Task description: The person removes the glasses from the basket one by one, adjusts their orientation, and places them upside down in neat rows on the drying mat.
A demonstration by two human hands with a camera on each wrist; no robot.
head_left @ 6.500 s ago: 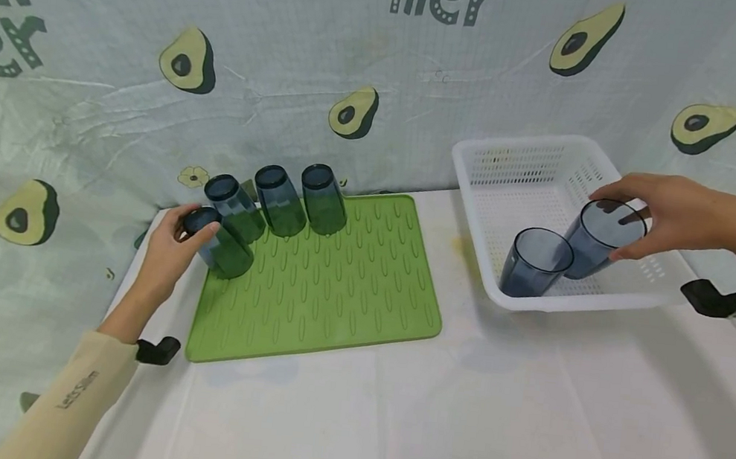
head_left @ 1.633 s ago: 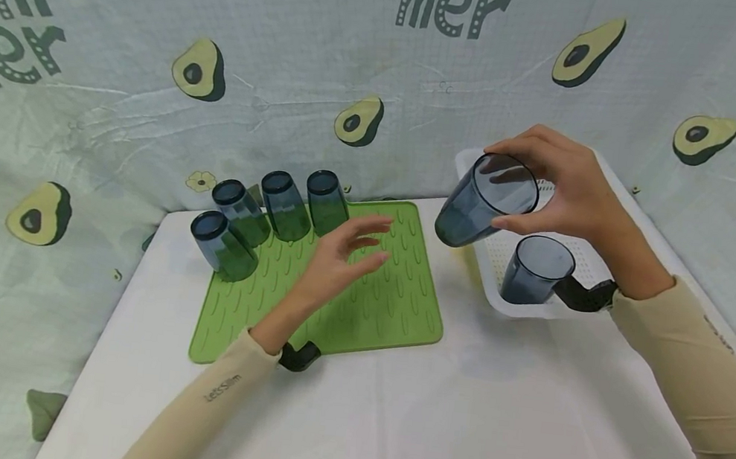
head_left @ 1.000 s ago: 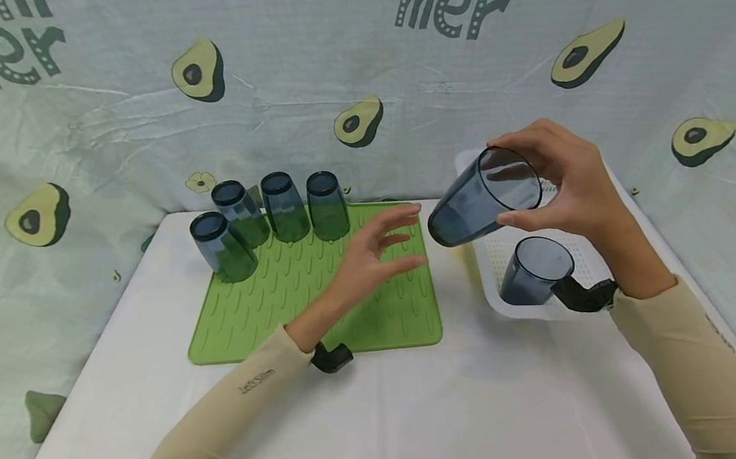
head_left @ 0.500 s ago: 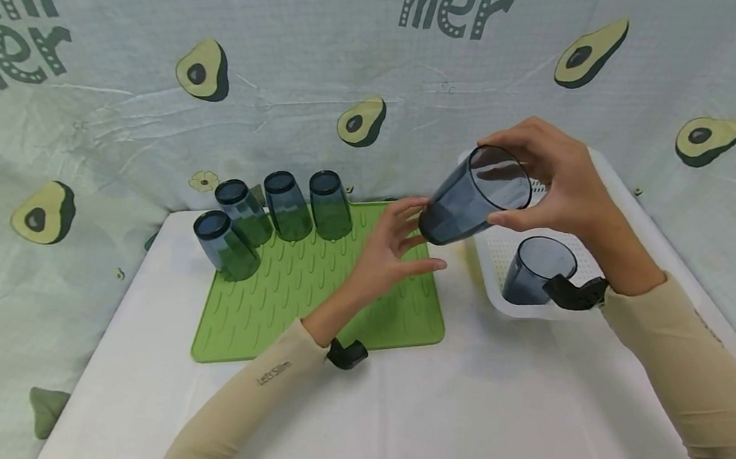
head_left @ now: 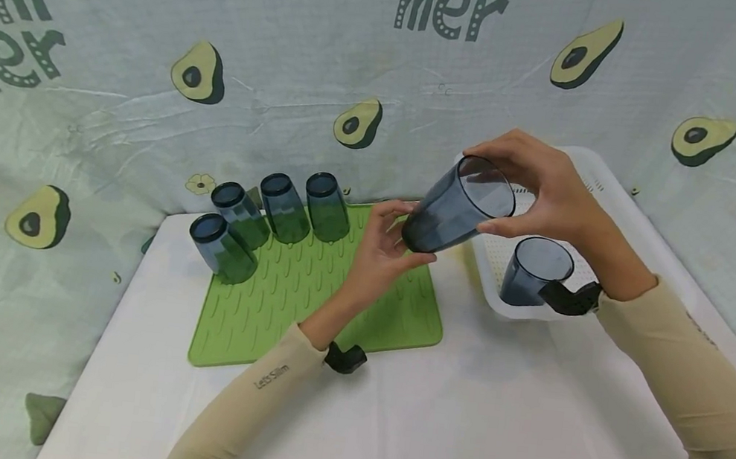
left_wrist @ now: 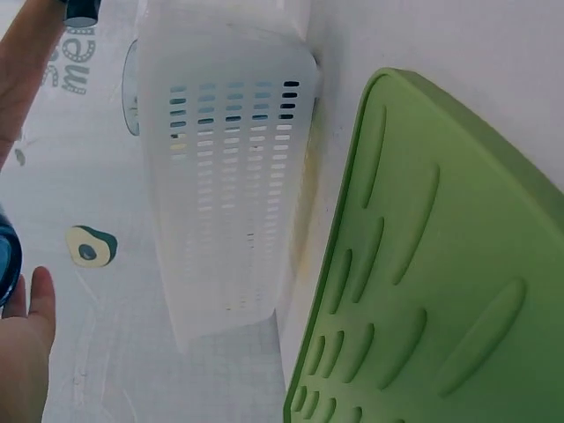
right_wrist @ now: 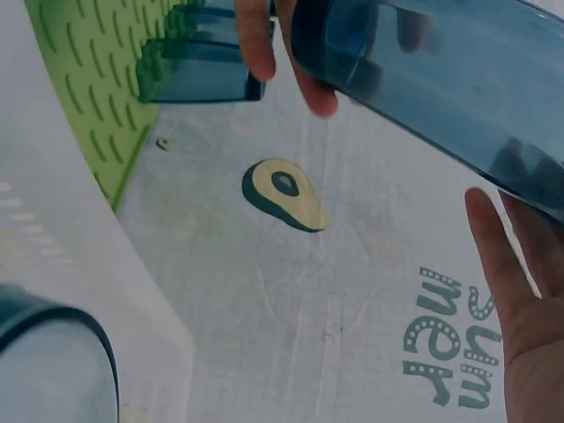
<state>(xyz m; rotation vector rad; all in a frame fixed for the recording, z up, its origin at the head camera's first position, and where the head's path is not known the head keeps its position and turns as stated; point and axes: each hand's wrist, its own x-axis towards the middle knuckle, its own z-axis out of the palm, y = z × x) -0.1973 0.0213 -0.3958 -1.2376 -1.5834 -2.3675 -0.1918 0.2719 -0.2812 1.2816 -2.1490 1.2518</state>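
Observation:
A blue tinted drinking glass (head_left: 447, 212) is held tilted in the air between both hands, mouth up to the right. My right hand (head_left: 550, 192) grips it near the rim, fingers and thumb on opposite sides. Around its base curl the fingers and thumb of my left hand (head_left: 382, 253). The right wrist view shows the glass (right_wrist: 432, 97) spanning from my left fingertips (right_wrist: 315, 95) to my right hand (right_wrist: 538, 326). At the edge of the left wrist view, only part of the glass (left_wrist: 9, 260) appears beside my left hand (left_wrist: 25, 344).
Several matching glasses (head_left: 326, 210) stand upside down along the back and left of the green ridged mat (head_left: 304, 320). Another glass (head_left: 537, 270) stands mouth up in the white perforated basket (head_left: 490, 272) at right. A printed cloth (head_left: 279, 48) hangs behind the white table (head_left: 428, 423).
My left hand let go of the leftmost glass on the mat and moved right to the held glass's base. My right hand lifted this glass from the basket and brought it left.

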